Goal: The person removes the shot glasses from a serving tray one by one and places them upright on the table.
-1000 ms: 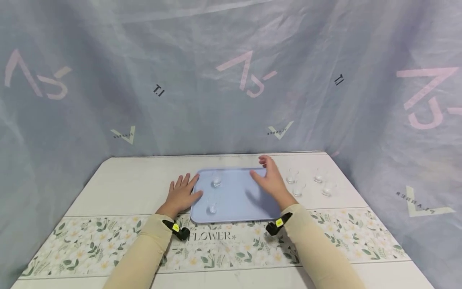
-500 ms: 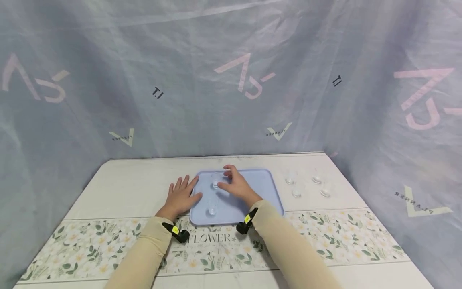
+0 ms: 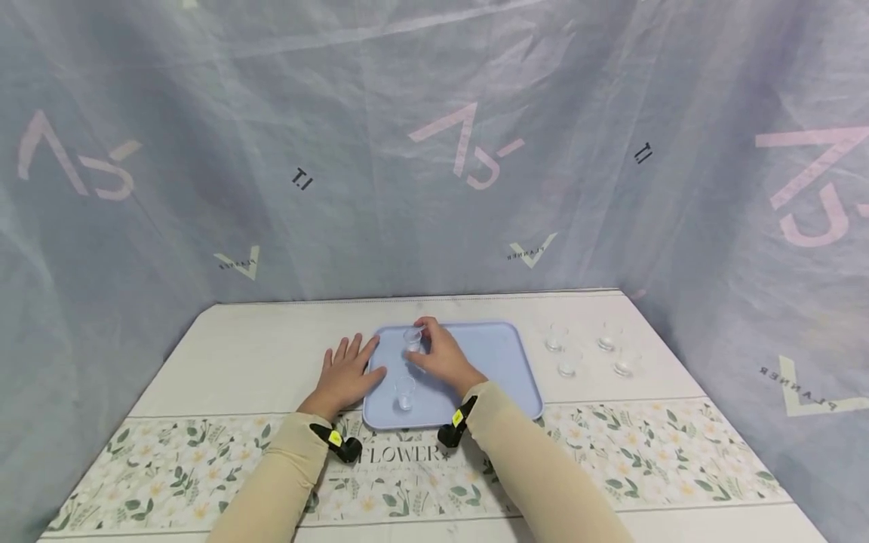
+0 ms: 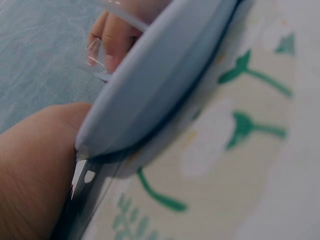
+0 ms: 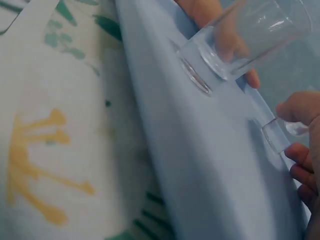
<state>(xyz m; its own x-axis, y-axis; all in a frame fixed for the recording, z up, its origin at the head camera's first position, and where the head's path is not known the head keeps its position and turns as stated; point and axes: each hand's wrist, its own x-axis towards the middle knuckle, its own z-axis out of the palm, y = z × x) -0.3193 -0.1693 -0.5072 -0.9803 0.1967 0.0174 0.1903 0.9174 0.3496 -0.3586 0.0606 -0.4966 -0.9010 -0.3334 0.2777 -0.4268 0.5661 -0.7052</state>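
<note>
My right hand (image 3: 444,360) pinches the far little glass (image 3: 413,337) at the back of the blue tray (image 3: 505,362). My left hand (image 3: 346,373) lies flat, fingers straight, on the tray's edge (holding it steady). I should lift slowly and miss the near glass (image 3: 404,392)

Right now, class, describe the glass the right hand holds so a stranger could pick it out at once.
Find the blue tray mid-table. Two small clear glasses stand on it, and this glass is the one nearer the curtain. Unlike the near glass, it has the right hand pinching it.
</note>
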